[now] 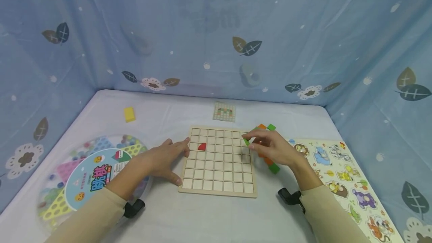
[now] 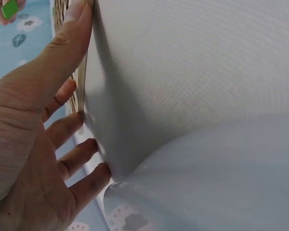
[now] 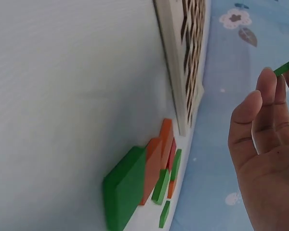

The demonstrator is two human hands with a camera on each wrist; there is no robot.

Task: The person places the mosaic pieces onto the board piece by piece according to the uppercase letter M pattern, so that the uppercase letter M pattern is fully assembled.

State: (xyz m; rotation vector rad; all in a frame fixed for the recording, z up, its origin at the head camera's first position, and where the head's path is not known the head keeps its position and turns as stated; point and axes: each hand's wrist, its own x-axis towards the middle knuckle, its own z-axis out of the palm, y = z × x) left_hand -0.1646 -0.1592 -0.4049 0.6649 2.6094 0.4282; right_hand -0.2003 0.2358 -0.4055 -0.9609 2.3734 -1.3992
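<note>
A square wooden grid board (image 1: 217,193) lies on the white table in the head view. One red quarter-round piece (image 1: 202,147) sits in a cell near its upper left. My left hand (image 1: 160,162) rests against the board's left edge, thumb and fingers spread apart along it. Between thumb and fingertips, my right hand (image 1: 275,148) pinches a small green tile (image 1: 246,142) above the board's right edge. The right wrist view shows this tile (image 3: 282,69) edge-on. Beside the board lie loose green tiles (image 3: 125,190) and orange tiles (image 3: 153,168), partly hidden by my right hand in the head view.
A patterned card (image 1: 224,112) lies behind the board, and a yellow block (image 1: 129,114) at the back left. On the left is a round, clear-sided game package (image 1: 81,183). An animal picture board (image 1: 341,177) lies on the right. Blue curtains (image 1: 202,29) surround the table.
</note>
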